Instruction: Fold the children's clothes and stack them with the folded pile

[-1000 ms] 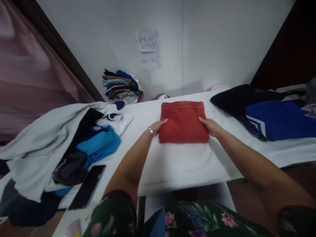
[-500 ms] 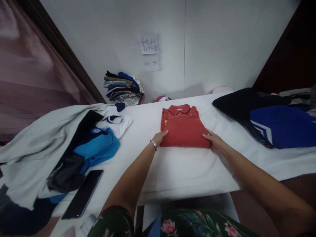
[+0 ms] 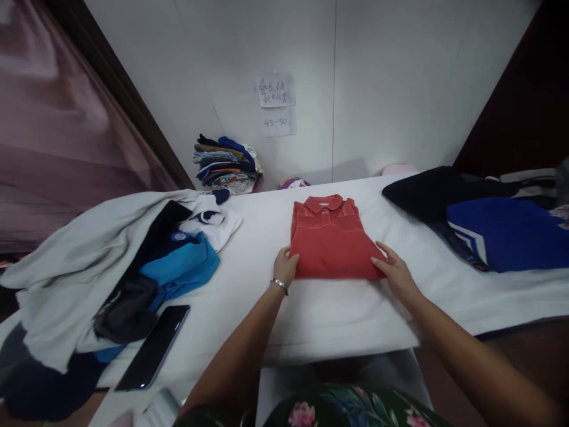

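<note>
A folded red polo shirt [image 3: 332, 240] lies flat on the white-covered table [image 3: 329, 320], collar at the far end and placket facing up. My left hand [image 3: 285, 267], with a metal bracelet on the wrist, touches the shirt's near left edge. My right hand [image 3: 395, 273] has its fingertips at the near right corner, fingers spread. Neither hand grips the cloth.
To the left lie a heap of pale grey, blue and black garments [image 3: 89, 267] and a black smartphone [image 3: 152, 348]. Dark and royal blue garments [image 3: 502, 228] lie to the right. A stack of folded clothes [image 3: 226, 166] sits against the wall.
The shirt's collar side now shows, where a plain red folded block lay a second ago. Both hands have drawn back toward me, to the shirt's near corners.
</note>
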### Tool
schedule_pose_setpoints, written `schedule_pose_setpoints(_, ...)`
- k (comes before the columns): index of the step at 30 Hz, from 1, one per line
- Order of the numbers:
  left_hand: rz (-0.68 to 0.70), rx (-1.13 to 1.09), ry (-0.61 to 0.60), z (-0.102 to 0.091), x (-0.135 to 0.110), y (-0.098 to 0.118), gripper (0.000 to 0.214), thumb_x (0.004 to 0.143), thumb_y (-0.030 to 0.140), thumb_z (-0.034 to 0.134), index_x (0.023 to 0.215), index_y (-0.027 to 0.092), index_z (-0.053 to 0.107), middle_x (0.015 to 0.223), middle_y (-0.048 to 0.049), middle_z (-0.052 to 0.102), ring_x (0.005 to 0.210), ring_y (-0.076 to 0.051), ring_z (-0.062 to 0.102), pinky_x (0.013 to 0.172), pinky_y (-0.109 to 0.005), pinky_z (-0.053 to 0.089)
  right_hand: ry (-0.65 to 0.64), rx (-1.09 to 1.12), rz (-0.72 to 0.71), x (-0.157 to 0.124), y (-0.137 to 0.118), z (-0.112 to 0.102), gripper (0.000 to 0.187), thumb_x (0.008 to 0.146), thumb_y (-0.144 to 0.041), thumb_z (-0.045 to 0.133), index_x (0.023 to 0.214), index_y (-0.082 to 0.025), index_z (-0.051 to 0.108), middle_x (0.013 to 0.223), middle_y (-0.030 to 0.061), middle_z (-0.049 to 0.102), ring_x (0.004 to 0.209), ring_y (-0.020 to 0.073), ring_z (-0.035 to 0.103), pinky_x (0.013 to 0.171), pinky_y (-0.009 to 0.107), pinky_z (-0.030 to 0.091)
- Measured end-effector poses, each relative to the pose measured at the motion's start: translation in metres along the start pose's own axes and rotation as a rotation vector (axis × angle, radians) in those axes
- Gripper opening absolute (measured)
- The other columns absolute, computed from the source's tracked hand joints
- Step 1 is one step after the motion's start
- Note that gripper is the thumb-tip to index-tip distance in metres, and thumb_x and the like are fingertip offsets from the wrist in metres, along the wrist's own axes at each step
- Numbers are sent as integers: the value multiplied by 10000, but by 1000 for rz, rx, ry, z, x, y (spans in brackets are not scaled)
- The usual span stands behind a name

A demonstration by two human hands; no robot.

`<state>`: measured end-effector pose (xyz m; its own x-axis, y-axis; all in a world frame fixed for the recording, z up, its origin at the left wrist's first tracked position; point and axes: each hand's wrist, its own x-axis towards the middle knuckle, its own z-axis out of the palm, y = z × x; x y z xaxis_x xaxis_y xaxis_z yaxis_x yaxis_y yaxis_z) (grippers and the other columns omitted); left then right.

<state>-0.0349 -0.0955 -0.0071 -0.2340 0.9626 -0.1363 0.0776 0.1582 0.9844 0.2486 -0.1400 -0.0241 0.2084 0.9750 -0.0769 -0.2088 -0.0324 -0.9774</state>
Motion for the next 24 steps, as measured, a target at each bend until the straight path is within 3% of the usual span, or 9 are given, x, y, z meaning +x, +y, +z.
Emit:
schedule_pose_setpoints(3, 131, 18, 31, -4, -16, -8, 393, 744, 263, 631, 1123, 184, 566, 1010, -63, 692, 909, -203, 650, 833, -342, 510, 2, -12, 1, -18, 3, -6, 670, 714, -371, 714, 1320, -272, 447, 923, 12, 720, 853, 218, 676, 836, 419, 543)
schedule_pose_setpoints(8, -17, 107, -17, -8, -26, -36, 358, 726, 293, 662, 1059, 174, 609, 1011, -80, 697, 961, -239, 640, 865, -379, 498, -31, -136, 21, -28, 24, -21, 565, 699, -391, 718, 1213, -233, 546, 909, 33, 706, 843, 222, 664, 781, 390, 553)
schedule_pose_setpoints(12, -35, 248, -69, -18, -22, -33, 433, 728, 314, 657, 1126, 160, 580, 974, -90, 699, 929, -245, 649, 854, -376, 494, -36, -442, -121, -25, 25, -29, 507, 753, -445, 636, 1207, -230, 560, 1067, 77, 653, 900, 243, 639, 783, 415, 543)
schedule_pose_setpoints(14, 71, 383, -38, -22, -24, -21, 507, 745, 335, 638, 1211, 169, 523, 1031, -95, 679, 958, -249, 636, 880, -391, 477, -21, -687, -306, -28, 12, -24, 496, 790, -456, 580, 1229, -227, 552, 1243, 116, 560, 1065, 287, 574, 873, 459, 501)
schedule_pose_setpoints(17, 466, 577, 13, -15, -37, 8, 532, 802, 360, 572, 1287, 174, 457, 1301, -131, 528, 1200, -273, 490, 1023, -432, 366, -77, -937, -651, -38, -21, 1, 506, 857, -428, 495, 1330, -251, 465, 1476, 87, 314, 1329, 302, 327, 1057, 493, 336)
schedule_pose_setpoints(19, 708, 678, -62, 1, -46, 28, 501, 861, 361, 487, 1321, 173, 424, 1434, -128, 387, 1340, -268, 316, 1104, -452, 243, -181, -1006, -814, -39, -43, 26, 535, 889, -420, 450, 1399, -287, 365, 1529, 39, 202, 1395, 289, 179, 1108, 515, 224)
schedule_pose_setpoints(22, 850, 833, -285, 31, -45, 42, 479, 909, 355, 385, 1362, 196, 382, 1501, -90, 287, 1400, -259, 172, 1134, -499, 100, -349, -1112, -852, -24, -53, 57, 595, 900, -483, 410, 1447, -300, 262, 1547, 26, 136, 1415, 281, 76, 1120, 544, 115)
schedule_pose_setpoints(24, 777, 962, -438, 46, -33, 35, 497, 903, 358, 384, 1370, 190, 380, 1491, -98, 310, 1399, -271, 176, 1128, -523, 80, -476, -1189, -721, -6, -41, 68, 629, 897, -549, 366, 1454, -282, 249, 1535, 56, 185, 1412, 278, 106, 1116, 549, 108)
